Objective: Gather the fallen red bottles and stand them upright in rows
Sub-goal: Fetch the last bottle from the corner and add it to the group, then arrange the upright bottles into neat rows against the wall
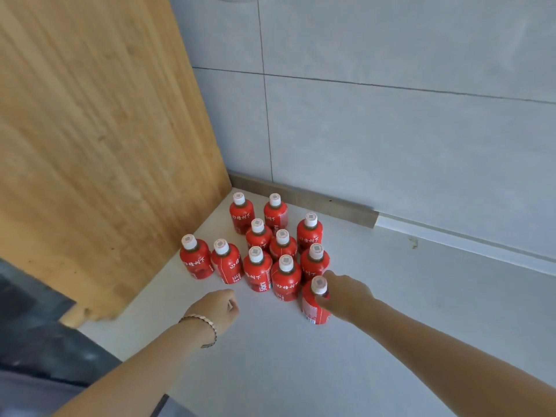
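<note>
Several red bottles with white caps stand upright in rough rows on the pale floor near the corner, for example one at the far left [195,260] and one at the back [241,212]. My right hand [343,291] is wrapped around the nearest bottle [313,305], which stands upright at the front right of the group. My left hand [218,308], with a bracelet on the wrist, hovers over the floor just in front of the group, fingers curled, holding nothing. No fallen bottle is in view.
A wooden panel [105,145] rises on the left, close to the leftmost bottles. A grey tiled wall [391,130] with a skirting strip [316,203] runs behind the group. A dark object [27,341] lies at the lower left.
</note>
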`<state>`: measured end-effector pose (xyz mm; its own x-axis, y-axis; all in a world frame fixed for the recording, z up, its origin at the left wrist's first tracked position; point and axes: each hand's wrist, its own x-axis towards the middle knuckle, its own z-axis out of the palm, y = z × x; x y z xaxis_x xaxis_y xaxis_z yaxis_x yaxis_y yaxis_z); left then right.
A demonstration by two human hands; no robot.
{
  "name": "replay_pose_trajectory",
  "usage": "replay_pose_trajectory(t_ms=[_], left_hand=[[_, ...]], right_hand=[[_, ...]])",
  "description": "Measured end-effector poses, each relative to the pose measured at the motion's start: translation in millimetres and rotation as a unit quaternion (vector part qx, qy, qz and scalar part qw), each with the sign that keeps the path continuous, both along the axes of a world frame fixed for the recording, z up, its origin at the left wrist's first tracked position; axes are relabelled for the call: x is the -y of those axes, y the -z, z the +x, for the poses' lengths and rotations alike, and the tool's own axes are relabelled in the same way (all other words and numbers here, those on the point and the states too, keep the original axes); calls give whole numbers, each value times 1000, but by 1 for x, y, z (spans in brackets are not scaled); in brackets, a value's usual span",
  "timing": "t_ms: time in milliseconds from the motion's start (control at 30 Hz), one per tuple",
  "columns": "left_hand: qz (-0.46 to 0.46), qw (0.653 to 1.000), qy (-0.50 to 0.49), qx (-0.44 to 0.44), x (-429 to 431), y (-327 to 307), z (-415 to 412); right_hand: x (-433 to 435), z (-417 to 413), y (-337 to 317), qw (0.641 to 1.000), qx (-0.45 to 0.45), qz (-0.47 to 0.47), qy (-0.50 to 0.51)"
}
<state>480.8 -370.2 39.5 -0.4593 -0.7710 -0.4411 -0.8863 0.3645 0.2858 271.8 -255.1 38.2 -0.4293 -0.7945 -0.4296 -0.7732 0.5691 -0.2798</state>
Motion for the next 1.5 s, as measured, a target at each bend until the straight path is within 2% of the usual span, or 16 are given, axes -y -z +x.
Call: replay_pose_trajectory(t_ms=[133, 233, 333, 500, 600, 733, 967, 1100, 1300, 1433, 1500], left_hand=[[-18, 998, -5, -59, 19, -9, -14], [-60, 992, -13, -114, 47, -18, -30], [-77, 989, -3, -129, 90, -23, -47], [-97, 988, 55, -106, 185, -16, -70], [-97, 987, 113, -53, 227, -8, -86], [-75, 986, 147, -24, 255, 12, -105], [-73, 980, 177, -49, 279, 34, -127], [-48, 986, 122, -104, 306, 33, -134], [-72, 985, 76, -136, 355, 28, -159], [-74, 981, 21, -177, 365, 41, -171], [-76, 984, -10, -163, 361, 49, -173]], right_hand=[[22, -14, -26, 998, -37, -7, -57], [50, -18, -46, 996, -53, -41, -59], [84, -17, -56, 995, -68, -64, -45], [148, -11, -57, 994, -87, -66, 13], [184, -9, -52, 994, -90, -35, 59], [225, -14, -32, 991, -78, 0, 110], [272, -22, 2, 985, -61, -5, 160], [276, -25, 14, 988, -54, 14, 142], [279, -31, 27, 988, -47, -15, 146], [279, -36, 39, 980, -11, -54, 191], [285, -39, 41, 973, 7, -82, 215]])
